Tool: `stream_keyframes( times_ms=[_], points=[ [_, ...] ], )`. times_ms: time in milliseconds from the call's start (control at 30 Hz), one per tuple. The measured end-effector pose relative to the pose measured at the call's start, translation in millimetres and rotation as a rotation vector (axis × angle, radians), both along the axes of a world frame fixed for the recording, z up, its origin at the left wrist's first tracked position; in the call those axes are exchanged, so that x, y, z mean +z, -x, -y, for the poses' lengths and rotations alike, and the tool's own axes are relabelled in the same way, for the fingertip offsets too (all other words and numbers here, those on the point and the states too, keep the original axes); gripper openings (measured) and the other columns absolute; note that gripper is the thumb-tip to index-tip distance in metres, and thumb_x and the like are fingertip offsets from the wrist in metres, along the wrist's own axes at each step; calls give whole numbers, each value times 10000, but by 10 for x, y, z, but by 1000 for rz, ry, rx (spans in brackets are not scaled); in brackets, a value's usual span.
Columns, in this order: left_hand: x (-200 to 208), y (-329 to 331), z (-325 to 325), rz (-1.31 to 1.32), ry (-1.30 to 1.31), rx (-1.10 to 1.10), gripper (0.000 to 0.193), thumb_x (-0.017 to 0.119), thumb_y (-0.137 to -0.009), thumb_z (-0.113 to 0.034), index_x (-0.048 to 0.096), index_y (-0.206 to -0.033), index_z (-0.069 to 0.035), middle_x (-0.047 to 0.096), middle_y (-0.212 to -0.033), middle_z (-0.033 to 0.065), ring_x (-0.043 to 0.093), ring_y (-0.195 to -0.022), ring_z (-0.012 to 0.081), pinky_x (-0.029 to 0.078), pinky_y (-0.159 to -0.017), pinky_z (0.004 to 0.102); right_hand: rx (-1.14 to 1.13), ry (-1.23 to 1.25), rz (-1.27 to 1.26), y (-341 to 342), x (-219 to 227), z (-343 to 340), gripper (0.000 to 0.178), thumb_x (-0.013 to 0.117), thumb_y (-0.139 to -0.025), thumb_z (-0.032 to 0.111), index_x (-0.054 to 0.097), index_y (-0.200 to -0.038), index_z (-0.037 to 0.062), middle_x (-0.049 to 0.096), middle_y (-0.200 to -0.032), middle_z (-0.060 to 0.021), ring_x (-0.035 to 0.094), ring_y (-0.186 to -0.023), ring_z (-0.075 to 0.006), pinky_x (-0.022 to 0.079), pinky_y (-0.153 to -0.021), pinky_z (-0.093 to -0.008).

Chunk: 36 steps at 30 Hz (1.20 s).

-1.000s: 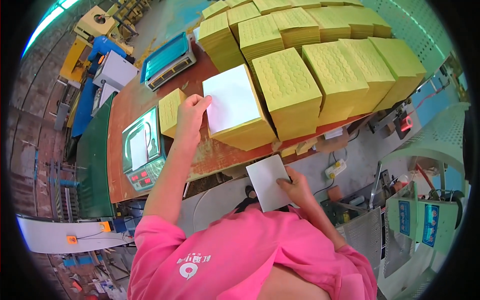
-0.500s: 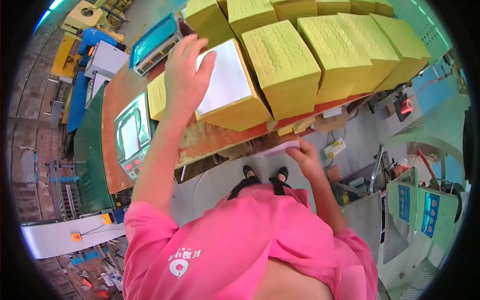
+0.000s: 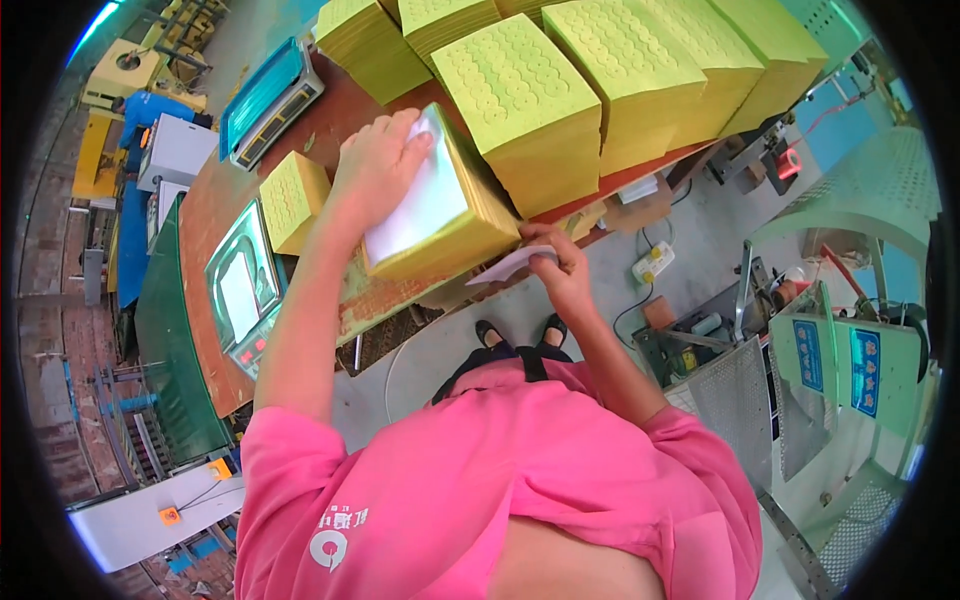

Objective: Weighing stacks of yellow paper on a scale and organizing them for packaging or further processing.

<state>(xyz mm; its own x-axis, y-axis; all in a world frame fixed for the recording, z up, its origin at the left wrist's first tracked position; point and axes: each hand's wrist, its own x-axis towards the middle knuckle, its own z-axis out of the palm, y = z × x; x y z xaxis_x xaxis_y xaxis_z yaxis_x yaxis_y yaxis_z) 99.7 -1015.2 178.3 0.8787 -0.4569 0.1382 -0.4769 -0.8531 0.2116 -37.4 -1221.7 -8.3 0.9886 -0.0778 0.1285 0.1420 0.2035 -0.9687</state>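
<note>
A thick stack of yellow paper topped with a white sheet stands at the table's near edge. My left hand lies over its far left edge. The thumb presses on the white top and the fingers curl at the edge, their tips partly hidden. At the stack's near right corner my right hand pinches a pale, slightly bent paper. Its fingertips reach the corner of the stack.
Several tall embossed yellow paper stacks stand to the right and behind. A small yellow stack, a scale with a paper on it and a blue-topped scale are left. A white power strip lies on the floor.
My left hand has lowered from spread fingers onto the stack's far left edge. My right hand has brought the paper up and left to the stack's near corner. The view has shifted.
</note>
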Motion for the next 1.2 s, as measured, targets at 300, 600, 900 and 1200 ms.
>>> stream_keyframes(
  times_ms=[300,600,900,1200],
  points=[
    [129,625,22,98,-2,-225,439,467,-973,-291,488,-1317,-19,571,-1142,169,518,-1119,333,271,-1057,513,95,-842,-500,280,-190,-44,294,535,-795,19,618,-1069,-45,656,-1049,-139,640,-933,-224,506,-834,-344],
    [-48,462,-107,150,55,-252,443,489,-973,-330,519,-1311,-46,585,-1182,146,516,-1162,310,282,-1042,552,-21,-598,-579,77,-245,-25,320,585,-796,78,565,-1096,-28,637,-887,-110,638,-793,-240,521,-710,-370],
    [35,463,-522,613,75,-173,381,509,-963,-303,553,-1205,-12,563,-1092,169,538,-1029,345,414,-896,441,-256,-569,-539,220,51,-434,357,584,-807,94,539,-1140,-26,620,-1017,-141,613,-927,-273,501,-798,-414],
    [-440,154,-1218,-108,508,-178,415,386,-1022,-301,517,-1265,9,522,-1268,192,504,-1172,312,379,-1004,374,-95,-689,-330,405,66,-666,395,581,-802,80,533,-1175,-42,641,-1054,-153,641,-948,-266,523,-826,-411]
  ],
)
